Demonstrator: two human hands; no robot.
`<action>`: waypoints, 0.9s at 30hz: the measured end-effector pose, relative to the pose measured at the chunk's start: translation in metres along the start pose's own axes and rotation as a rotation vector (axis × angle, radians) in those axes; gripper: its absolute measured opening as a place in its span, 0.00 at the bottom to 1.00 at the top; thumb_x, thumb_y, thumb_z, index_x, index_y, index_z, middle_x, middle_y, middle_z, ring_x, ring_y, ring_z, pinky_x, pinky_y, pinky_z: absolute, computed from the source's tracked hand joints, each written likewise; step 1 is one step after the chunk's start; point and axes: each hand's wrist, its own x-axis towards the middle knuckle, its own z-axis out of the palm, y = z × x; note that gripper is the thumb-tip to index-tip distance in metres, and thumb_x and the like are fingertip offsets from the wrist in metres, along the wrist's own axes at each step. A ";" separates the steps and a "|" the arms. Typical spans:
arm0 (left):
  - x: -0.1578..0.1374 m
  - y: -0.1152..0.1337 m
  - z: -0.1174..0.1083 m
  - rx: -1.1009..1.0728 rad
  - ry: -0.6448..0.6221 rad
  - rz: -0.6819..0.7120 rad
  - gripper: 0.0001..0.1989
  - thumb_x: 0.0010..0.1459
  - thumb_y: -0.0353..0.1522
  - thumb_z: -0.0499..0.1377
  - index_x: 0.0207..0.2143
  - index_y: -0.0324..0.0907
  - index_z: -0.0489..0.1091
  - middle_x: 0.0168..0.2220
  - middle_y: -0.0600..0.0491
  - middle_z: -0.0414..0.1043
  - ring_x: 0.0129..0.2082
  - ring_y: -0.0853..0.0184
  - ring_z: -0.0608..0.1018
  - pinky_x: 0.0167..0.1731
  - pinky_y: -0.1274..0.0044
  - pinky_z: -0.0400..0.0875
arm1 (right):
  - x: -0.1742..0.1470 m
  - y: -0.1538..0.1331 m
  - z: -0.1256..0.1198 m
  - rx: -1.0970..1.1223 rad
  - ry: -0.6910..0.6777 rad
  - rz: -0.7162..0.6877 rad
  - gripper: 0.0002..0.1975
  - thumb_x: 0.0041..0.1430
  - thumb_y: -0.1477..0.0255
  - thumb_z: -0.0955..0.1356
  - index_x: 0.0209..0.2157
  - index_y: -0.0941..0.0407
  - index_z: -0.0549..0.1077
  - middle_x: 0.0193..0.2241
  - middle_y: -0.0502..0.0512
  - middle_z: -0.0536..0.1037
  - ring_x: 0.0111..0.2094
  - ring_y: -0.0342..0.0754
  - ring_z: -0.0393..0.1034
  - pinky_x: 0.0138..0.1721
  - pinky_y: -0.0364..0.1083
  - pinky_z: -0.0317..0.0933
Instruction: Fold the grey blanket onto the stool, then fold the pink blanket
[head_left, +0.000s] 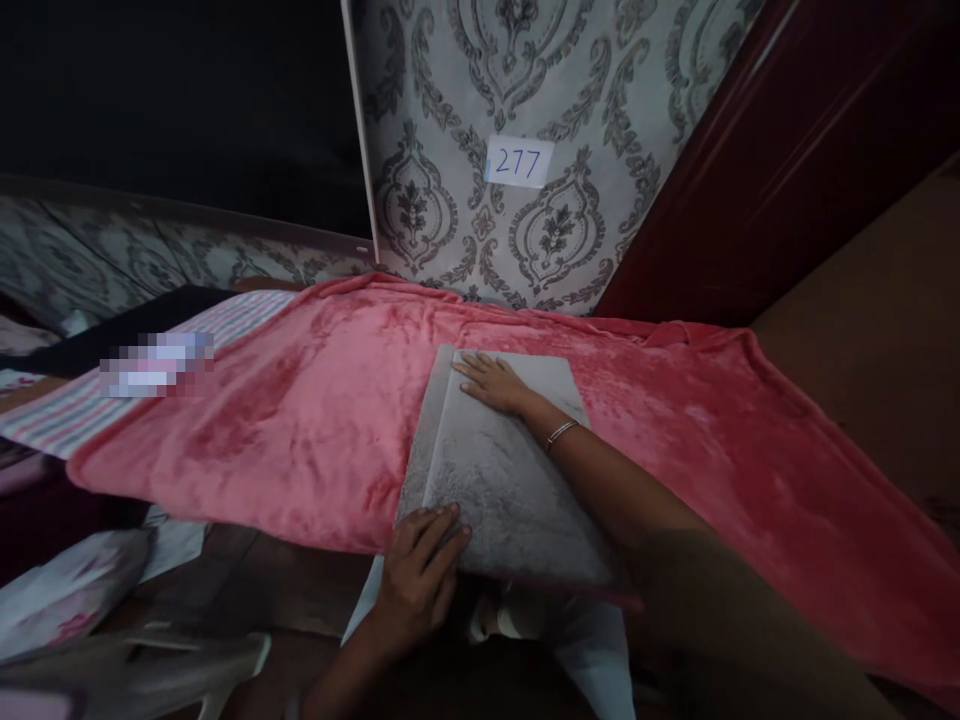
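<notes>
A grey plush cloth (502, 470), folded into a flat rectangle, lies on a pink plush blanket (300, 420). A narrow strip of its lower layer shows along the left side. My right hand (491, 382), with a bracelet at the wrist, rests palm down near its far left corner, fingers spread. At the near left corner my left hand (420, 565) touches the grey cloth, its fingers apart and slightly bent. The underside of my left hand is hidden.
A large dark screen (180, 110) stands at the back left. Behind the blanket rises a patterned wall with a paper label (519, 162) marked 277. A dark red glossy panel (750, 170) slants at the right. A pale plastic chair (150, 670) is at lower left.
</notes>
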 end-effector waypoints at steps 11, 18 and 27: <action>-0.001 0.000 0.001 -0.024 0.018 -0.003 0.21 0.57 0.20 0.54 0.52 0.40 0.70 0.52 0.42 0.74 0.51 0.59 0.73 0.49 0.65 0.72 | 0.002 -0.013 -0.013 0.051 -0.017 0.195 0.32 0.71 0.55 0.52 0.71 0.51 0.46 0.72 0.58 0.41 0.71 0.58 0.36 0.68 0.62 0.37; 0.025 0.004 -0.022 -0.117 -0.129 -0.088 0.13 0.62 0.24 0.54 0.46 0.42 0.72 0.47 0.47 0.76 0.45 0.62 0.74 0.44 0.68 0.71 | -0.081 -0.031 -0.009 0.122 0.049 0.001 0.31 0.70 0.52 0.54 0.70 0.46 0.51 0.72 0.56 0.42 0.71 0.61 0.35 0.65 0.67 0.42; 0.082 0.015 0.004 -0.045 -0.442 0.023 0.21 0.62 0.35 0.58 0.57 0.43 0.67 0.57 0.45 0.71 0.58 0.54 0.69 0.58 0.56 0.63 | -0.174 -0.025 -0.001 0.065 0.066 -0.037 0.27 0.71 0.57 0.55 0.67 0.46 0.58 0.71 0.54 0.48 0.72 0.56 0.35 0.67 0.64 0.37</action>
